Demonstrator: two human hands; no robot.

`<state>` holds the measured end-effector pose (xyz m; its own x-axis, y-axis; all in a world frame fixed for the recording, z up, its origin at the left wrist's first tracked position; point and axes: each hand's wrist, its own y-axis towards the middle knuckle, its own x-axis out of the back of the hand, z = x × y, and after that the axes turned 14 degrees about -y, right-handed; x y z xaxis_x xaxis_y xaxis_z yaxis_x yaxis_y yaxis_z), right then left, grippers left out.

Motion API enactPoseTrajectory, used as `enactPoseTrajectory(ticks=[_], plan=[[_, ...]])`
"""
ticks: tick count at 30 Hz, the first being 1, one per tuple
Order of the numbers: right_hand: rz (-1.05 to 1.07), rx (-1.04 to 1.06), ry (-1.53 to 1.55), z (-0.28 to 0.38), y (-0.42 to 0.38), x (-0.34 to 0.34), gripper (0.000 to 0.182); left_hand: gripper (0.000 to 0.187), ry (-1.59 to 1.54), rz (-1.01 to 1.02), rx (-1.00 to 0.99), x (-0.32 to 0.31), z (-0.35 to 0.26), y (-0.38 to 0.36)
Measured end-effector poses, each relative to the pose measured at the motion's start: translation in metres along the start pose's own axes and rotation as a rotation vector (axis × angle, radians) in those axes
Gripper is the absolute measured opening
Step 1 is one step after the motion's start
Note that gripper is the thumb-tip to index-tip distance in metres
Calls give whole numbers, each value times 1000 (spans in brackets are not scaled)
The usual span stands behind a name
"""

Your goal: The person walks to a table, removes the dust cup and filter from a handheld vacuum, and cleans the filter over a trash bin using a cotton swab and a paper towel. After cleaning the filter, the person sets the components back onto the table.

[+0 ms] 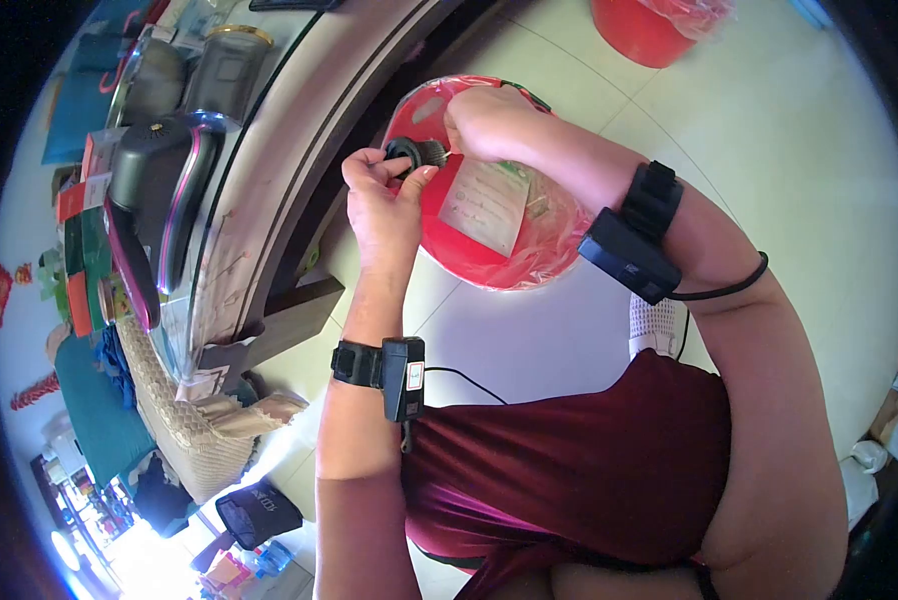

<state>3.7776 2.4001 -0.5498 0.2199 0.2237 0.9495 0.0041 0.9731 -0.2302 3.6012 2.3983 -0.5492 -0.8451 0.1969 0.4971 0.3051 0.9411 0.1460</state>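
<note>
My left hand (387,205) grips a small round black piece with a grey ridged, filter-like end (432,153), fingers around its dark rim. Just right of it, my right hand (494,122) is closed with its fingertips close to the ridged end; whatever it pinches is hidden. Both hands are over a red trash bin (459,262) lined with a clear plastic bag. Inside the bin lies a pale printed sheet or packet (484,205).
A glass-topped table (234,240) runs along the left, holding a grey and purple appliance (164,190) and a smoky clear container (229,72). Another red bin (644,35) stands at the top right. Below it stretches a tiled floor (769,160). A cloth-covered seat (184,420) is lower left.
</note>
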Motion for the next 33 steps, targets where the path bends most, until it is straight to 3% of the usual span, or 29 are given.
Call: enactPoseTrajectory(ticks=[12, 21, 24, 27, 33], plan=[[7, 19, 138, 11, -3, 20, 18, 55, -23, -42, 17, 3, 1, 1], [-3, 39, -47, 3, -8, 9, 13, 51, 37, -19, -15, -2, -5, -3], [-82, 57, 20, 8, 2, 3, 13, 52, 15, -38, 25, -3, -9, -2], [-12, 78, 170, 4, 8, 7, 12, 52, -55, -44, -8, -2, 0, 1], [-80, 66, 80, 3, 6, -1, 14, 52, 58, -37, -3, -3, -7, -1]])
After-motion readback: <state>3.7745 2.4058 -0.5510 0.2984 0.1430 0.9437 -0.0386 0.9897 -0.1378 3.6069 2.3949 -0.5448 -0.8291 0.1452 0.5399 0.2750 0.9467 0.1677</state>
